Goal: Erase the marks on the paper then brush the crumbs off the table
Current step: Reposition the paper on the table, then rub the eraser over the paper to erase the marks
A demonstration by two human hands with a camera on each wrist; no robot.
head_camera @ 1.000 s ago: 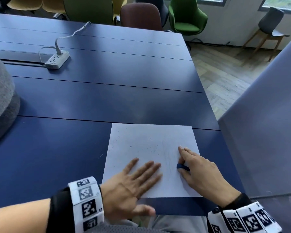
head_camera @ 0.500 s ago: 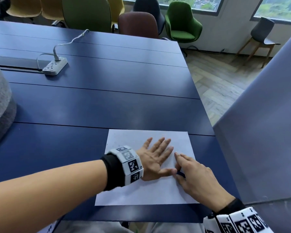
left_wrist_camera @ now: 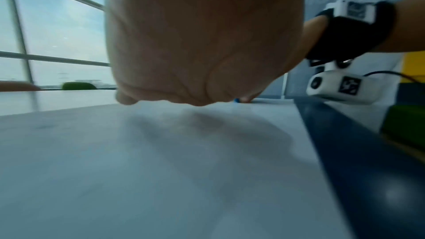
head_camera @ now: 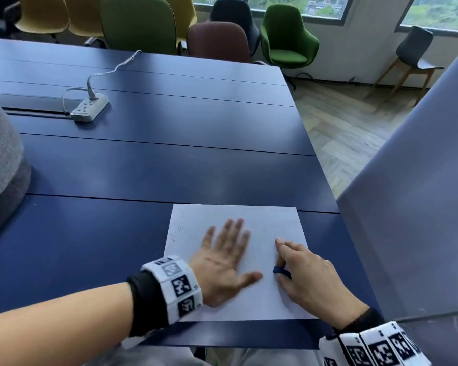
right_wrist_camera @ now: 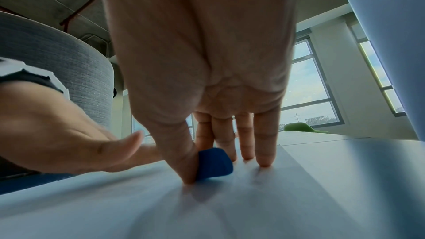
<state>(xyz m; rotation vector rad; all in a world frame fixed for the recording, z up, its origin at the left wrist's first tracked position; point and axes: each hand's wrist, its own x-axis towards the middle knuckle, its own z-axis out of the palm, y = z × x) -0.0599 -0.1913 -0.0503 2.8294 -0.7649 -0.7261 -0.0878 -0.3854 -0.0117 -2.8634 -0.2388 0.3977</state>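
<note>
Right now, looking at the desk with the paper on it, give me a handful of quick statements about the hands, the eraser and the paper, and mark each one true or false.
1. The left hand lies flat on the paper. True.
2. The right hand is empty. False: it pinches a blue eraser.
3. Dark crumbs speckle the paper's left edge. True.
4. The paper hangs over the table's near edge. False: it lies wholly on the table.
5. A power strip lies on the table. True.

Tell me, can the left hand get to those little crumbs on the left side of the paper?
Probably yes. The left hand lies flat on the paper, and the crumbs sit just beside its fingers with nothing between them.
</note>
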